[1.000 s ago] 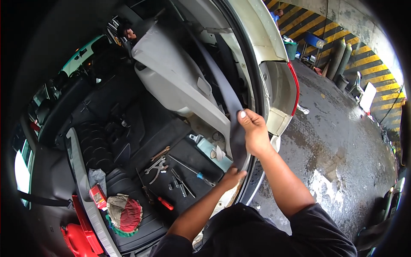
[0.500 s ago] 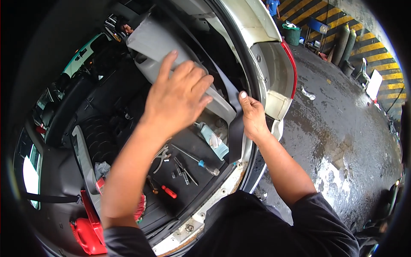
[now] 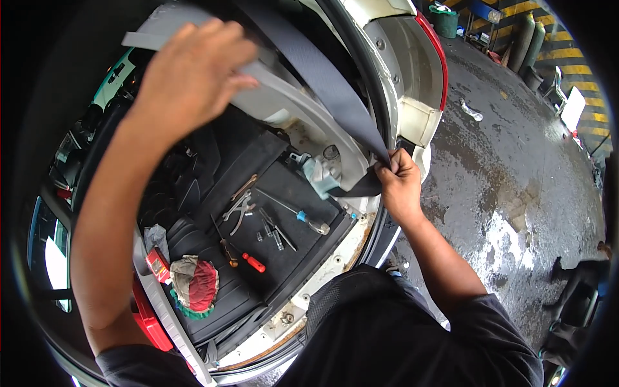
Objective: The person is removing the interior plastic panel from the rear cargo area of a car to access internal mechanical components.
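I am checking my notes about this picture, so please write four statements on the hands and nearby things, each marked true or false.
1. The right hand grips the dark grey belt. True.
2. The left hand holds the red-handled screwdriver. False: this hand is raised at the grey panel; the screwdriver lies in the car.
3. The blue-handled screwdriver lies right of the red-handled one. True.
4. The red-and-beige cloth lies outside the car. False: it lies inside.

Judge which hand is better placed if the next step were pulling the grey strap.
Likely the right: the right hand has the grey strap pinched in its grip. The left hand is away from that spot, over the grey trim panel; blur hides whether it touches.
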A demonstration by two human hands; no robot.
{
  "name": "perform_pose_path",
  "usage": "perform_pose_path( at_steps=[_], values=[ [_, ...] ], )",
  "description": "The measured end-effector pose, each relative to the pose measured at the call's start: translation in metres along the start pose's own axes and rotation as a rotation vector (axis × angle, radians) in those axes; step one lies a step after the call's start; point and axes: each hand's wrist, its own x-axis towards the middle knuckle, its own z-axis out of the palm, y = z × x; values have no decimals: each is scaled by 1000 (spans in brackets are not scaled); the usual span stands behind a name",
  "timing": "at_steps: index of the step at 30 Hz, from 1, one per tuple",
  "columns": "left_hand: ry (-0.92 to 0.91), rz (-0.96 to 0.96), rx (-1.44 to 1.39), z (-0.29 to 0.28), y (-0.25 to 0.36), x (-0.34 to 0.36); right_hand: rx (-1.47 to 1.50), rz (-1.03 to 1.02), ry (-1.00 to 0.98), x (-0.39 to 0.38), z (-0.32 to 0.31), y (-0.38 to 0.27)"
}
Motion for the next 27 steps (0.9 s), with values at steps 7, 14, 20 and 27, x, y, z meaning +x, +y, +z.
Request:
perform_pose_path(
  at_steps=[7,14,20,27],
  values=[
    [-56,44,60,-17,-14,19,167,405,-442,-55,4,17],
    [-105,15,86,-13,-11,40,-164,507,-301,-87,16,81],
    [-58,72,85,4,-14,46,-66,578,-115,-110,34,105],
    [-73,65,60,7,-12,31,-71,642,170,-101,24,149]
  ],
)
